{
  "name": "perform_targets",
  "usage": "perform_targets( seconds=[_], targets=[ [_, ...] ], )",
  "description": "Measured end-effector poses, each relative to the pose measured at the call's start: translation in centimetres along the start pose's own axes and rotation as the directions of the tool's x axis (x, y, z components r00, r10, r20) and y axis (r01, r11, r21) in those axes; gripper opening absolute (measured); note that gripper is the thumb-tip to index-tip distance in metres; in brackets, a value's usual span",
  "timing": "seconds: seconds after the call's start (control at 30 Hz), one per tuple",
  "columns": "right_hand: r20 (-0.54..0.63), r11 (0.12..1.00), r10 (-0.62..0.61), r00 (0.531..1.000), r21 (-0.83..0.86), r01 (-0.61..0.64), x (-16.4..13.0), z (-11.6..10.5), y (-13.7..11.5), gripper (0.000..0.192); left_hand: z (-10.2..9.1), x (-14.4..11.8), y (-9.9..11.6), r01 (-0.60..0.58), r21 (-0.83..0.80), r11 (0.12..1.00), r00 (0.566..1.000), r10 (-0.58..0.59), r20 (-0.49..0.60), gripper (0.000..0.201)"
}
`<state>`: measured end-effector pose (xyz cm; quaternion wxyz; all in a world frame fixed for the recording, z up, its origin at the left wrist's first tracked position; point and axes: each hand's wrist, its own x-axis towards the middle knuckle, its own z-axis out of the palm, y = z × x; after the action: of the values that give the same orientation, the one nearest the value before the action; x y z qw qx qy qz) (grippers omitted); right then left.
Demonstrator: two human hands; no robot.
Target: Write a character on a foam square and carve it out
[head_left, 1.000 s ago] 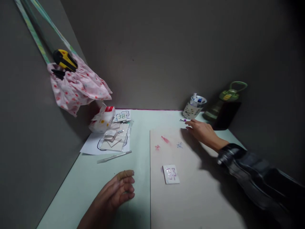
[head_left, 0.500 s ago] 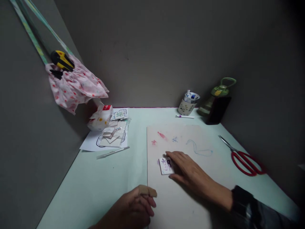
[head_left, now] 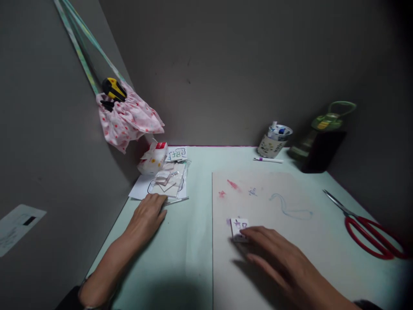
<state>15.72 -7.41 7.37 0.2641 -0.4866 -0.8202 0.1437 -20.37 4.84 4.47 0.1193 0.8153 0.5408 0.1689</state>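
My left hand reaches to the left side of the table, its fingers curled over a slim silver pen-like tool. The tool's near end is hidden under the hand. On the beige board, a small white square block with purple and dark markings lies flat. My right hand is over the board, fingers stretched out and thumb apart. Its fingertips are at the block's right edge and cover part of it.
Clear-wrapped blocks and a crumpled white pack lie at back left. A pink pouch hangs above. Red-handled scissors, a pen cup, a white pen, a phone and a green bottle stand or lie rightward.
My left hand has moved from the board's near left edge out to the pen-like tool. My right hand has shifted nearer to me, its thumb off the block. The view has turned left.
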Motion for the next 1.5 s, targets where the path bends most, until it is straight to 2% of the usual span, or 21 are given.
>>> perform_targets(
  seconds=[0.07, 0.13, 0.23, 0.27, 0.37, 0.43, 0.5, 0.57, 0.63, 0.67, 0.77, 0.87, 0.93, 1.03, 1.13, 1.2, 1.27, 1.33, 1.37, 1.43, 1.5],
  targets=[
    [0.033, 0.993, 0.041, 0.999, 0.112, -0.044, 0.0, 0.2, -1.4, 0.035, 0.1, -0.1, -0.3, -0.002, 0.019, 1.0, 1.0, 0.002, 0.021, 0.018],
    [0.096, 0.956, 0.115, 0.989, 0.259, -0.136, 0.2, 0.7, -2.6, 0.029, -0.1, -0.6, 0.5, -0.012, 0.026, 1.0, 0.999, 0.011, 0.033, 0.017],
    [0.229, 0.812, 0.25, 0.941, 0.48, -0.332, 0.5, 2.0, -3.6, 0.023, -0.5, -1.8, 3.4, -0.055, -0.06, 0.997, 0.997, 0.058, 0.049, 0.019],
    [0.264, 0.744, 0.293, 0.919, 0.541, -0.392, 0.5, 2.5, -3.8, 0.026, -0.4, -2.3, 4.7, -0.081, -0.202, 0.976, 0.993, 0.096, 0.065, 0.018],
    [0.295, 0.544, 0.384, 0.875, 0.694, -0.472, 0.1, 4.3, -3.9, 0.047, 1.1, -3.9, 9.0, -0.145, -0.596, 0.79, 0.964, 0.249, 0.096, 0.014],
    [0.273, 0.472, 0.475, 0.837, 0.724, -0.503, -0.2, 5.2, -3.8, 0.054, 2.9, -4.8, 11.2, -0.181, -0.76, 0.624, 0.939, 0.338, 0.054, 0.014],
    [0.236, 0.448, 0.592, 0.771, 0.699, -0.558, -0.5, 5.5, -3.8, 0.052, 4.7, -5.5, 12.4, -0.064, -0.852, 0.52, 0.953, 0.286, 0.103, 0.026],
    [0.199, 0.449, 0.662, 0.723, 0.666, -0.595, -0.6, 5.3, -3.8, 0.051, 6.1, -5.9, 12.7, 0.097, -0.873, 0.478, 0.955, 0.202, 0.217, 0.053],
    [0.175, 0.445, 0.686, 0.706, 0.667, -0.597, -0.7, 4.7, -3.8, 0.054, 6.8, -6.1, 12.5, 0.229, -0.843, 0.486, 0.919, 0.177, 0.352, 0.074],
    [0.165, 0.44, 0.691, 0.704, 0.677, -0.59, -0.6, 4.4, -3.8, 0.054, 6.9, -6.2, 12.3, 0.277, -0.822, 0.498, 0.894, 0.181, 0.411, 0.078],
    [0.156, 0.427, 0.696, 0.701, 0.695, -0.579, -0.6, 3.5, -4.0, 0.056, 6.7, -6.2, 12.4, 0.371, -0.766, 0.525, 0.827, 0.189, 0.529, 0.074],
    [0.168, 0.431, 0.704, 0.69, 0.67, -0.604, -0.5, 2.9, -4.2, 0.06, 6.0, -6.0, 13.0, 0.375, -0.748, 0.547, 0.831, 0.158, 0.533, 0.067],
    [0.18, 0.412, 0.729, 0.66, 0.655, -0.633, -0.5, 2.6, -4.4, 0.062, 5.6, -5.8, 13.4, 0.369, -0.742, 0.559, 0.84, 0.14, 0.524, 0.065],
    [0.184, 0.378, 0.76, 0.623, 0.654, -0.655, -0.4, 2.4, -4.9, 0.062, 5.3, -5.3, 13.8, 0.387, -0.709, 0.59, 0.824, 0.123, 0.552, 0.066],
    [0.172, 0.349, 0.775, 0.608, 0.685, -0.639, 0.0, 2.3, -5.0, 0.06, 5.0, -5.0, 13.5, 0.362, -0.652, 0.666, 0.819, 0.106, 0.564, 0.068],
    [0.152, 0.309, 0.793, 0.591, 0.735, -0.604, 0.2, 1.8, -4.1, 0.059, 4.5, -4.7, 12.9, 0.343, -0.598, 0.724, 0.819, 0.081, 0.568, 0.065],
    [0.069, 0.266, 0.837, 0.543, 0.816, -0.514, 0.1, 0.9, -2.2, 0.061, 3.8, -4.2, 11.8, 0.35, -0.541, 0.765, 0.83, 0.014, 0.557, 0.059],
    [-0.091, 0.249, 0.9, 0.426, 0.91, -0.331, -0.3, -0.3, -0.1, 0.06, 2.8, -3.5, 10.5, 0.358, -0.496, 0.791, 0.866, -0.082, 0.494, 0.054],
    [-0.146, 0.252, 0.923, 0.357, 0.929, -0.272, -0.6, -0.7, 0.9, 0.053, 2.3, -3.1, 9.8, 0.332, -0.482, 0.811, 0.892, -0.105, 0.439, 0.053],
    [-0.128, 0.21, 0.935, 0.332, 0.952, -0.224, -1.1, -1.3, 2.2, 0.041, 1.4, -2.0, 8.5, 0.235, -0.441, 0.866, 0.937, -0.081, 0.34, 0.048],
    [-0.116, 0.2, 0.924, 0.365, 0.959, -0.203, -1.3, -1.2, 2.5, 0.035, 0.8, -0.9, 7.3, 0.13, -0.362, 0.923, 0.965, -0.033, 0.262, 0.046]
  ],
)
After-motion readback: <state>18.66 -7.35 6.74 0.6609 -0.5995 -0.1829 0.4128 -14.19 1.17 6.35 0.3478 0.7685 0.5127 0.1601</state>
